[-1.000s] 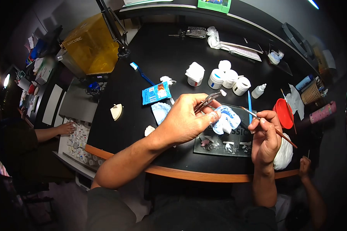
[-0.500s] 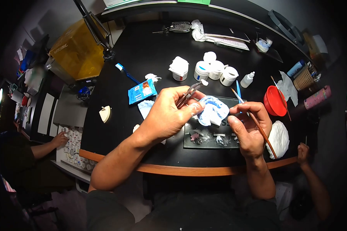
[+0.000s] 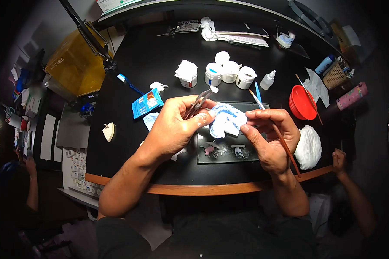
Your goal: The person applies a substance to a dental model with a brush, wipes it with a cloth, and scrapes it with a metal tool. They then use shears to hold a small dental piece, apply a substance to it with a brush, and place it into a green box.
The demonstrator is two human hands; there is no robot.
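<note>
Between my hands is a blue-and-white horseshoe-shaped dental cast (image 3: pixel 227 121). My left hand (image 3: pixel 170 125) is closed, pinching the cast's left side between thumb and fingers. Metal tweezers (image 3: pixel 196 106) are also in that hand, with a small white piece (image 3: pixel 213 89) at the upper tip. White smears mark the left thumb. My right hand (image 3: pixel 274 140) is closed around a brown-handled brush (image 3: pixel 281 139) pointing up and left, while its thumb and index finger meet the cast's right edge. Under the cast lies a glass slab (image 3: pixel 222 158) with pink and white residue.
Behind the hands stand several white jars (image 3: pixel 213 74) and a dropper bottle (image 3: pixel 268 80). To the right are a red bowl (image 3: pixel 301 102) and a white lump (image 3: pixel 308 148). A blue packet (image 3: pixel 147 104) and a toothbrush (image 3: pixel 129 83) lie left. Another person's hand (image 3: pixel 31 166) shows far left.
My view has swung slightly, so most things sit further left. Both hands still hold the cast, which looks slightly turned. The co-worker's hand on the left has moved away from the small jars.
</note>
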